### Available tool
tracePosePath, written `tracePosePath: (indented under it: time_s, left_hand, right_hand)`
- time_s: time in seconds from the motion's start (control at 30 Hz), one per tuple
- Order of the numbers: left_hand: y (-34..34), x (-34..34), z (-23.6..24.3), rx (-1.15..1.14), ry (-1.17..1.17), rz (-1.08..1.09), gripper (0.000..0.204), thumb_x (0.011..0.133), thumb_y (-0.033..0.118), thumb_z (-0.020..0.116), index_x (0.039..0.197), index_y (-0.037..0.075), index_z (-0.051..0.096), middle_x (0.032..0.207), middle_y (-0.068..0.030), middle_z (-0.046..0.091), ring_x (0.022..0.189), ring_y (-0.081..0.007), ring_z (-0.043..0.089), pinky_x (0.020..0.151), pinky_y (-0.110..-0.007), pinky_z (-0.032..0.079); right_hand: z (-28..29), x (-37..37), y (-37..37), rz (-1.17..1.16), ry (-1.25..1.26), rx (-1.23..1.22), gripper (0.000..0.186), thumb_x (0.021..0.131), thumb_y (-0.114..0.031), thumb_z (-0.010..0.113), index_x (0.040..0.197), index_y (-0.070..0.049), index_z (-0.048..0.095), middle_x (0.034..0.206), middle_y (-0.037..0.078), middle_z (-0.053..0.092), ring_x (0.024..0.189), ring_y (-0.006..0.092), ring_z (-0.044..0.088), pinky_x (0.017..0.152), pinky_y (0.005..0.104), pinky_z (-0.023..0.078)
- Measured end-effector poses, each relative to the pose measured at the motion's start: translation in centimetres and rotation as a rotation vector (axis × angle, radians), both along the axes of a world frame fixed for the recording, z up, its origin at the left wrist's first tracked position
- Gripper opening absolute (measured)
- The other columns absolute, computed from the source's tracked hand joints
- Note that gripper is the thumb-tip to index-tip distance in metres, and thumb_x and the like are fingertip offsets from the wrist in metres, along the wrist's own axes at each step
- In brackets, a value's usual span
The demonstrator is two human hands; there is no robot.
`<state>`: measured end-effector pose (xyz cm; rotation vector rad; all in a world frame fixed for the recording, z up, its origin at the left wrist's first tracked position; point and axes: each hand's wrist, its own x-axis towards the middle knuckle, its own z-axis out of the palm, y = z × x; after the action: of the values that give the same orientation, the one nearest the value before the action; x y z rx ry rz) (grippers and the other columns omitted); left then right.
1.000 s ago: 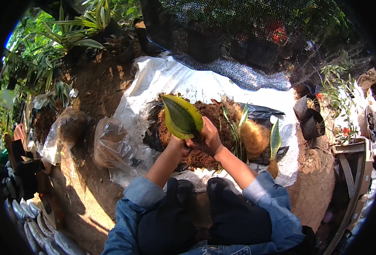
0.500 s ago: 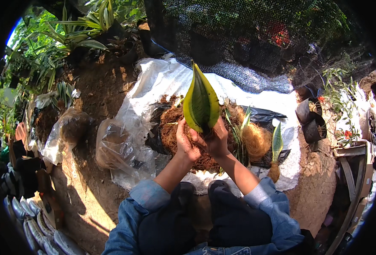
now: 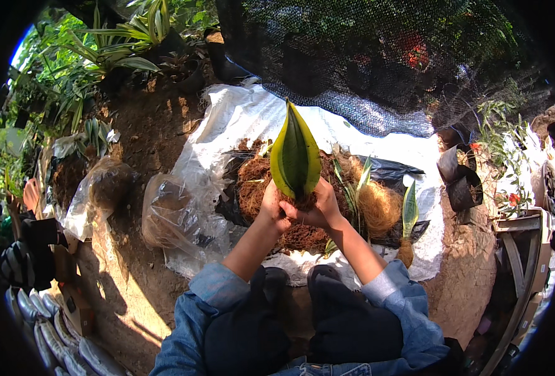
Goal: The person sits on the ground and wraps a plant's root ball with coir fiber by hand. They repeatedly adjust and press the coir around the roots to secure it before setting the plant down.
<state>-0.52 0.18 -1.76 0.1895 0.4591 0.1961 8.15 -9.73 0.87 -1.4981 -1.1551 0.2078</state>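
Note:
Above a pile of brown crumbly fibre [image 3: 306, 240] I hold a snake plant [image 3: 295, 153], its broad green leaf edged in yellow and standing upright. My left hand [image 3: 273, 205] closes around the plant's base from the left. From the other side my right hand [image 3: 320, 207] grips the same base, and the two hands meet there. Brown fibre shows at the base between the fingers; the roots are hidden. Right of the pile lies a tangle of golden fibre [image 3: 380, 210]. Beside it rests a smaller snake plant [image 3: 410, 210] with a fibre-wrapped base.
A white woven sheet [image 3: 193, 164] lies under the pile, with black plastic [image 3: 390, 168] on it. Clear plastic bags [image 3: 166, 213] of brown material sit to the left. Dark shade netting [image 3: 353, 69] hangs at the back. A black pot [image 3: 463, 191] stands at the right.
The snake plant has come down slightly toward me. My fingers have folded more tightly around its base, with the left hand turned inward from its more open pose.

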Motion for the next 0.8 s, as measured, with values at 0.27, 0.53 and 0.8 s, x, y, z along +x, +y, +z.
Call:
tracePosePath:
  time_s: [0.27,0.53,0.8]
  left_hand:
    - [1.0,-0.6,-2.8,0.067,0.157,-0.005,0.031,0.098,0.029,0.044,0.111,0.002,0.056,0.101,-0.0083,0.063,0.079,-0.0182,0.066,0.063,-0.033,0.059]
    - [0.6,-1.5,-2.0,0.186,0.171,0.028,0.025,0.097,0.025,0.052,0.112,0.005,0.056,0.105,-0.0075,0.063,0.089,-0.0171,0.065,0.071,-0.03,0.059]
    - [1.0,-0.1,0.5,0.004,0.09,0.028,0.035,0.099,0.026,0.037,0.114,-0.001,0.053,0.099,-0.0109,0.063,0.08,-0.0221,0.066,0.067,-0.035,0.058]
  right_hand:
    - [-1.5,-0.6,0.5,-0.004,-0.072,0.056,0.038,0.069,-0.027,0.079,0.099,-0.007,0.068,0.101,0.013,0.065,0.094,0.0318,0.064,0.087,0.0406,0.05]
    - [-2.6,-1.5,0.8,-0.041,-0.082,0.084,0.038,0.073,-0.032,0.077,0.099,-0.007,0.067,0.103,0.015,0.064,0.095,0.0341,0.062,0.094,0.0484,0.046]
    - [-0.9,-0.8,-0.2,-0.088,0.025,0.05,0.036,0.074,-0.027,0.076,0.102,-0.005,0.067,0.107,0.017,0.063,0.102,0.035,0.061,0.098,0.0457,0.044]
